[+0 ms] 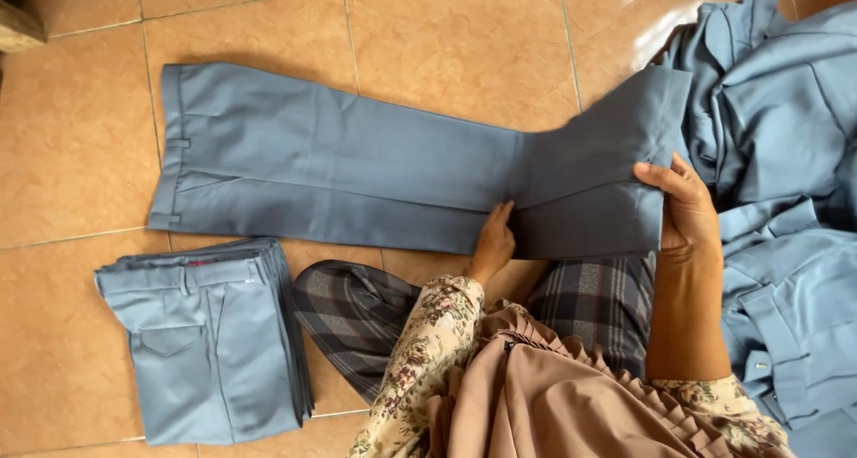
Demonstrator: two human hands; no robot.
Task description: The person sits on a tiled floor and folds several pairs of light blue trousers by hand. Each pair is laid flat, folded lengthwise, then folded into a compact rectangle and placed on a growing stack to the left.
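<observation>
On floor: hands (494,244) fold trousers (357,168).

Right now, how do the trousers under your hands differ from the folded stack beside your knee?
The trousers lie stretched long across the tiled floor, a single pair; the folded stack is compact and holds several pairs. The left hand and right hand press the trousers at the leg end; nothing touches the folded stack. Both are the same grey-blue cloth.

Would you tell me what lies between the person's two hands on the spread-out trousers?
In the head view, only the blue-grey cloth of the trousers lies between the left hand and the right hand: the folded-over leg end, with nothing resting on it.
</observation>
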